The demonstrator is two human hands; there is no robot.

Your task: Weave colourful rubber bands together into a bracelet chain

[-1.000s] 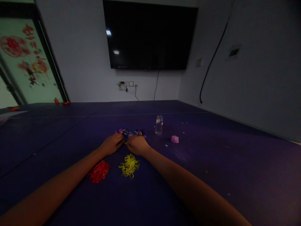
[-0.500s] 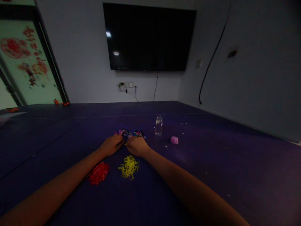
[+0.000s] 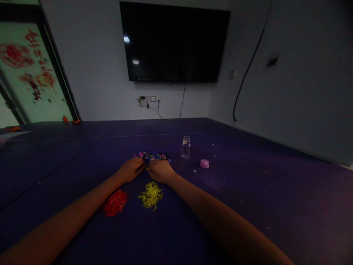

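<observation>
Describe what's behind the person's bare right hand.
Behind the right hand, a multicoloured pile of thin bands shows on the dark purple surface, with blue and pink among its colours. Whatever the hand covers, including any nearer part of the pile, cannot be seen.

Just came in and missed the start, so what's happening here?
A person's left hand and right hand are at the near side of a mixed-color pile of small bands. A yellow bit shows between them; whether it's gripped is unclear. Nearer lie a red pile and a yellow pile. Right of the hands, a clear jar stands upright near a pink object.
</observation>
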